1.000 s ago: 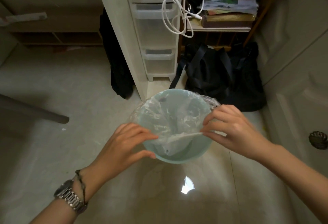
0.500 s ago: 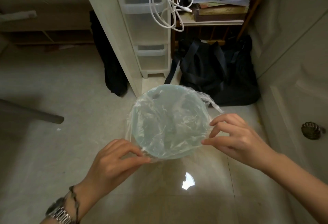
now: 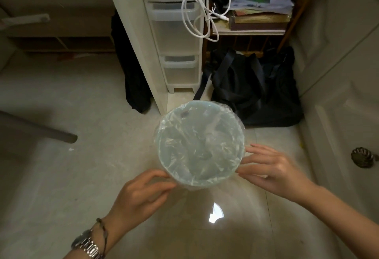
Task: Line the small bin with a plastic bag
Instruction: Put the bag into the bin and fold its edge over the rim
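Observation:
A small pale teal bin [image 3: 197, 103] stands on the tiled floor, seen from above. A clear, crinkled plastic bag [image 3: 196, 146] lies inside it, with its edge folded over the rim all around. My left hand [image 3: 141, 195] is at the bin's near-left side, thumb and fingers pinched on the bag's overhanging edge. My right hand [image 3: 274, 168] is at the bin's right side, fingers spread and their tips touching the bag-covered rim.
Just behind the bin stand a white plastic drawer tower [image 3: 178, 43] and a white panel. A black bag [image 3: 246, 90] lies to the bin's back right. A door with a metal knob [image 3: 362, 157] is on the right, a dark furniture leg [image 3: 51, 133] on the left.
Both hands pulled the bag's near edge from across the bin's mouth down over the near rim. The right hand's fingers have spread out. The view tilted more directly over the bin.

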